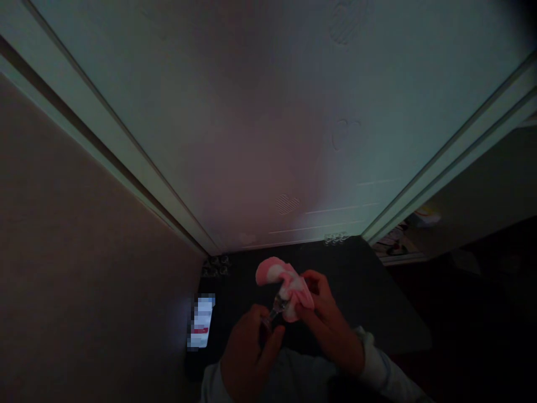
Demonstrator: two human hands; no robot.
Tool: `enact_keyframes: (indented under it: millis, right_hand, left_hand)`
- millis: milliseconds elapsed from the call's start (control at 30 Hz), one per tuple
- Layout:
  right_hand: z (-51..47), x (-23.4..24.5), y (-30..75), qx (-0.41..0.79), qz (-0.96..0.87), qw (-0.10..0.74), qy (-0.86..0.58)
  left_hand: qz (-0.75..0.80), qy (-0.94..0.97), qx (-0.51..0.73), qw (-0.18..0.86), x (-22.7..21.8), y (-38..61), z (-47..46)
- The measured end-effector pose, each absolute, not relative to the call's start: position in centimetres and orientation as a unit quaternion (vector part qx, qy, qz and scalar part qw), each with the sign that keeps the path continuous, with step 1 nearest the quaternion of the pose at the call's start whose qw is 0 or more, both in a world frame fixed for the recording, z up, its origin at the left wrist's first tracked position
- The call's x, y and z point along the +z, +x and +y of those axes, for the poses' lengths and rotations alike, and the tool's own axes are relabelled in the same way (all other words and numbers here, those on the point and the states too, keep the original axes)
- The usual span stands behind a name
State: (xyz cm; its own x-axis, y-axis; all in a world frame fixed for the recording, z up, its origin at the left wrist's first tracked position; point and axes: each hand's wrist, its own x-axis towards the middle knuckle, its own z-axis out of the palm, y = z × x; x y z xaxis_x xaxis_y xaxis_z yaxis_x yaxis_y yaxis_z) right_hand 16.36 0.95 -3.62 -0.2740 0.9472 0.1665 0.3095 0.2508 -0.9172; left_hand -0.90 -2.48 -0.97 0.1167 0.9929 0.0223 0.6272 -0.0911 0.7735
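Note:
My left hand (251, 347) is closed around a small clear, shiny object (277, 307), perhaps glass; the dim light hides its exact kind. Its upper end points up and right, touching a soft pink-and-white cloth (289, 282). My right hand (321, 310) pinches the right side of this cloth, thumb in front and fingers behind. The cloth's free end flops out to the left above my left hand. Both hands are close together over the front of a dark table (356, 291).
Several small clear pieces (216, 266) stand at the table's back left, and another clear group (335, 239) at the back edge. A lit phone (202, 322) lies at left. A pale panel with heart shapes (268, 168) rises behind; a wall (84, 252) borders the left.

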Motion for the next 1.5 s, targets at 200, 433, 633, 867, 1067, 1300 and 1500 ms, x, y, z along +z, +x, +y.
enact_keyframes:
  millis: [200, 433, 633, 867, 1067, 1300, 1500]
  right_hand:
    - [1.1, -3.4, 16.6, 0.414, -0.684, 0.410, -0.439]
    - [1.3, -2.9, 16.9, 0.440, -0.688, 0.425, -0.391]
    - [1.2, -2.2, 16.9, 0.444, -0.680, 0.442, -0.382]
    - [0.5, -3.7, 16.5, 0.586, -0.500, 0.480, -0.420]
    - [0.7, -3.3, 16.2, 0.687, -0.417, 0.476, -0.358]
    - [1.1, -3.1, 16.2, 0.709, -0.410, 0.449, -0.359]
    - [1.3, -3.2, 16.4, 0.741, -0.394, 0.434, -0.326]
  left_hand:
    - [0.598, 0.671, 0.286, 0.332, -0.8, -0.6, -2.4]
    - [0.587, 0.649, 0.279, 0.395, -0.7, -0.6, -2.3]
    - [0.575, 0.631, 0.293, 0.429, -0.9, -0.8, -2.5]
    - [0.570, 0.639, 0.293, 0.425, -1.2, -1.0, -2.5]
    - [0.572, 0.697, 0.258, 0.347, -1.3, -0.9, -2.7]
    - [0.581, 0.770, 0.219, 0.147, -1.5, -0.6, -3.1]
    - [0.553, 0.797, 0.220, 0.102, -1.6, -0.5, -3.1]
